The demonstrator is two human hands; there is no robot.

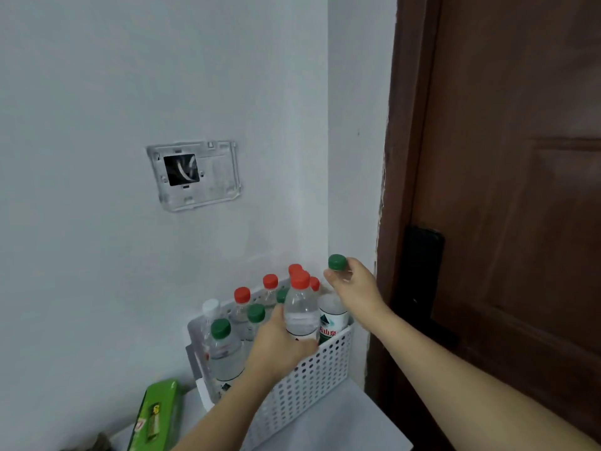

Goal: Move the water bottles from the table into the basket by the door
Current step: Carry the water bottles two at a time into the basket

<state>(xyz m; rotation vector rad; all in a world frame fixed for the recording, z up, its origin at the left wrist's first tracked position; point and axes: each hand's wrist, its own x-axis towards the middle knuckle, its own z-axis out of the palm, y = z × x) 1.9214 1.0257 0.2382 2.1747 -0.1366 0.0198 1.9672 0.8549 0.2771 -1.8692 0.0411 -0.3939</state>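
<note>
Head view: a white perforated basket (pixel 312 369) stands beside a brown door (pixel 520 157), already crowded with upright water bottles, red, green and white capped. The left hand (pixel 276 346) grips a red-capped bottle (pixel 300 307) by its body, low over the basket's near side. The right hand (pixel 353 281) pinches a green-capped bottle (pixel 331 312) at its neck, at the basket's door-side end. The task looks nearly finished; the table is out of view. Free slots look tight. A green packet (pixel 156 415) lies just left of the basket; an open wall box (pixel 195 174) sits above.
</note>
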